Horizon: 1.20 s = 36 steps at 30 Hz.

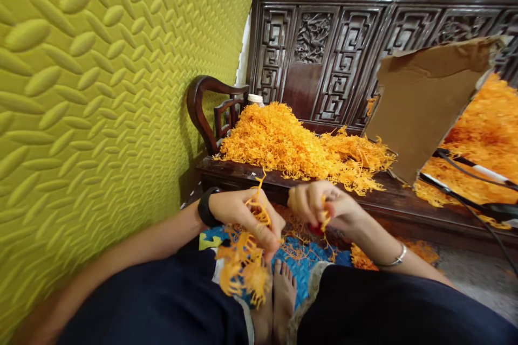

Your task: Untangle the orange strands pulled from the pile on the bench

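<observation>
My left hand (246,218) is closed on a tangled bunch of orange strands (243,261) that hangs down over my lap. My right hand (319,206) is pinched on a few orange strands, and something small and red (317,228) shows under its fingers. The two hands are close together above my knees, just in front of a dark wooden bench (307,186). A big heap of the same orange strands (291,143) lies on the bench seat. A black band sits on my left wrist, a silver bangle on my right.
A green embossed wall panel (101,91) fills the left. Brown cardboard (424,102) leans on the bench back, with more orange strands (481,140) and black cables (465,172) to the right. A blue patterned mat (303,259) with scattered strands lies under my bare feet.
</observation>
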{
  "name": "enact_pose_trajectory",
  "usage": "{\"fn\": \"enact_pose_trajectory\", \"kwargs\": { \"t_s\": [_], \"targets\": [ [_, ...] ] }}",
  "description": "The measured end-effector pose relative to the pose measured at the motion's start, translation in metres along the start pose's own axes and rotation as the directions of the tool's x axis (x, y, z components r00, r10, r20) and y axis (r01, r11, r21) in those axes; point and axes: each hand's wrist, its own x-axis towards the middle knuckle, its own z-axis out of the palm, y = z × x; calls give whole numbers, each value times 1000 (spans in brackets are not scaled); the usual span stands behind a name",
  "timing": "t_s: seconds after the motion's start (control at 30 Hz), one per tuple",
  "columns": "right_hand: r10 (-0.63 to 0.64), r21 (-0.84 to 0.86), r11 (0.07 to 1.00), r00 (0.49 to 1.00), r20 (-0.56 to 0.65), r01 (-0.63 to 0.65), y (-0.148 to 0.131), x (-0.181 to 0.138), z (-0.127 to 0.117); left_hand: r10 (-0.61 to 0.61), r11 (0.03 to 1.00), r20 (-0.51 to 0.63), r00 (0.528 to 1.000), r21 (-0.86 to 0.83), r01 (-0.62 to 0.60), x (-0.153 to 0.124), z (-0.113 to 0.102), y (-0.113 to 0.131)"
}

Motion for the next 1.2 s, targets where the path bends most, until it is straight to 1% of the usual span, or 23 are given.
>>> {"fn": "enact_pose_trajectory", "kwargs": {
  "t_s": [0.07,0.1,0.17,0.2,0.27,0.3,0.37,0.4,0.43,0.47,0.53,0.57,0.6,0.67,0.77,0.8,0.87,0.93,1.03,1.07,1.1,1.13,1.2],
  "targets": [
    [-82,-186,981,981,-177,48,-19,3,-5,57,997,-165,985,-39,-64,3,1,0],
    [-135,-286,957,954,-268,55,-29,6,-8,78,993,-253,964,-65,-98,5,1,-1],
    [-276,-484,874,869,-410,50,-47,11,-16,92,983,-396,914,-109,-146,10,1,-5],
    [-366,-579,813,821,-439,53,-54,15,-22,89,980,-449,889,-122,-159,12,1,-7],
    [-562,-760,647,713,-418,64,-63,22,-37,72,973,-524,848,-149,-174,14,0,-10],
    [-656,-840,540,651,-383,50,-64,26,-47,63,970,-552,831,-161,-180,15,-1,-12],
    [-788,-947,316,539,-297,-61,-61,32,-72,50,967,-595,802,-171,-188,15,-1,-13],
    [-806,-962,223,524,-274,-161,-56,35,-86,47,968,-610,791,-167,-186,15,-1,-13],
    [-790,-949,150,544,-283,-276,-50,36,-101,50,970,-620,783,-156,-185,14,-2,-14],
    [-740,-913,98,584,-333,-396,-43,37,-114,58,972,-627,777,-143,-188,14,-2,-14],
    [-557,-801,28,656,-509,-598,-30,36,-135,72,972,-631,772,-130,-196,13,-2,-15],
    [-453,-758,11,673,-585,-652,-24,35,-141,74,971,-635,769,-128,-200,13,-2,-16],
    [-355,-741,23,688,-633,-671,-20,34,-143,73,971,-638,767,-129,-200,14,-2,-16],
    [-171,-762,144,743,-647,-631,-19,32,-136,65,972,-646,760,-130,-194,14,-3,-18],
    [96,-758,413,851,-516,-505,-29,32,-98,68,977,-663,745,-108,-185,15,-4,-20],
    [173,-750,465,879,-444,-470,-33,32,-82,73,979,-672,737,-93,-182,16,-5,-21],
    [288,-772,486,909,-302,-410,-40,32,-49,84,984,-686,723,-57,-168,16,-6,-22],
    [356,-823,417,902,-243,-386,-43,30,-22,86,989,-684,725,-27,-143,16,-6,-24],
    [347,-895,218,888,-300,-388,-41,28,3,78,996,-657,749,22,-84,17,-6,-24],
    [324,-908,177,894,-310,-379,-40,27,7,79,997,-659,748,52,-60,17,-5,-24],
    [299,-916,164,903,-308,-367,-38,26,10,89,995,-669,738,89,-39,17,-4,-23],
    [273,-917,184,915,-297,-352,-36,26,13,107,992,-683,723,127,-27,18,-4,-22],
    [216,-901,285,938,-272,-327,-32,26,16,156,982,-700,697,185,-34,18,-3,-21]
  ]
}}
